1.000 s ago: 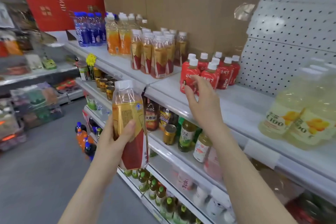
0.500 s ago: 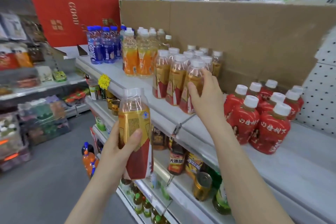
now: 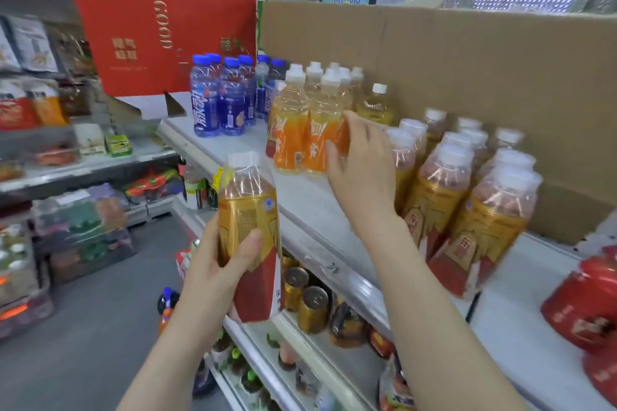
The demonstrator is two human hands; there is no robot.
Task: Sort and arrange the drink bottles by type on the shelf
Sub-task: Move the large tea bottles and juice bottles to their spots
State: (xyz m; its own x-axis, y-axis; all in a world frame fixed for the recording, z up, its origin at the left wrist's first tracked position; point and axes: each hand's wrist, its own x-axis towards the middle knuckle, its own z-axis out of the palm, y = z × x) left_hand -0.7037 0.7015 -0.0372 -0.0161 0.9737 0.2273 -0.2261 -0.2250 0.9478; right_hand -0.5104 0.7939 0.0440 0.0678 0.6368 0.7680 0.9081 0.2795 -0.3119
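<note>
On the top shelf (image 3: 302,205), against the cardboard backing (image 3: 467,77), we see the gold-and-red tea bottles (image 3: 467,210) massed at right and the orange-label bottles (image 3: 293,130) near the middle. A matching tea bottle (image 3: 248,210) is held off the shelf, in front of its edge, clamped in our left grip (image 3: 213,270). We judge it full, so fairly heavy, stiff but slick in its shrink label, best taken around the waist. Half a second ago our right grip (image 3: 360,173) was on the tea cluster; now it has moved left and closes thumb and fingers on the rightmost orange-label bottle (image 3: 343,140).
</note>
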